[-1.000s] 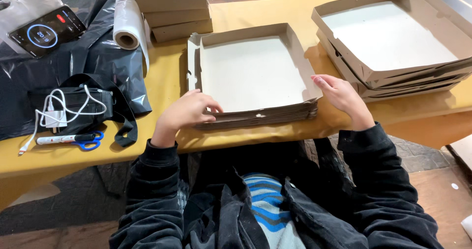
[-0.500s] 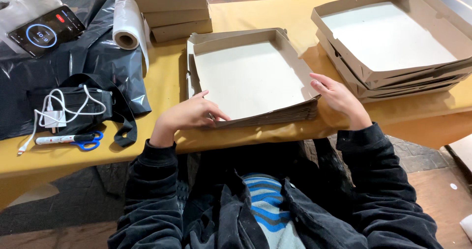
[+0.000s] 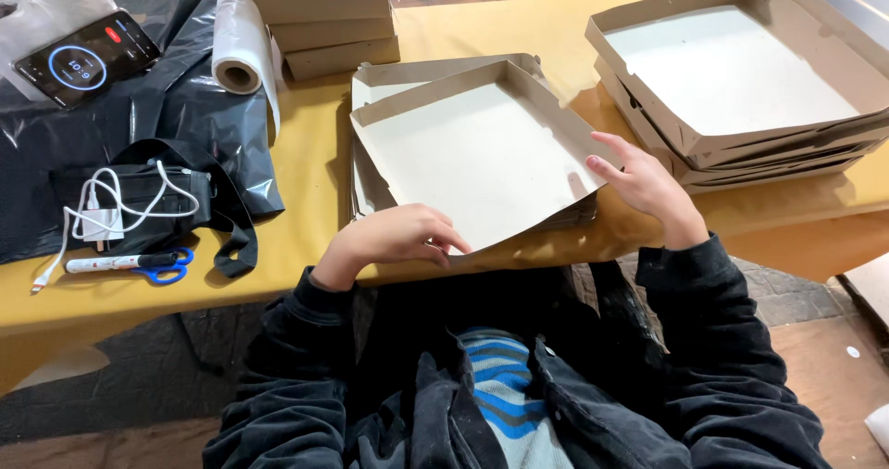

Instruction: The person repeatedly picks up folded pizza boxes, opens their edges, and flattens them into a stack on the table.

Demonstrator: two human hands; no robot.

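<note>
Folding in progress: my left hand (image 3: 394,239) pinches the near edge of the cardboard tray (image 3: 477,154) while my right hand (image 3: 648,189), fingers spread, steadies its right wall, the tray tilted atop the flat blanks (image 3: 370,187), its near wall seemingly next to raise.

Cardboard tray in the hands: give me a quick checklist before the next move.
1. Left hand on the cardboard tray at its near edge: ok.
2. Right hand at the tray's right wall: ok.
3. Tray's far and left walls standing: ok.
4. Near wall folded up: not ok, it looks flat.
5. Stack of finished trays apart from the tray: ok.
6. Scissors away from both hands: ok.
</note>
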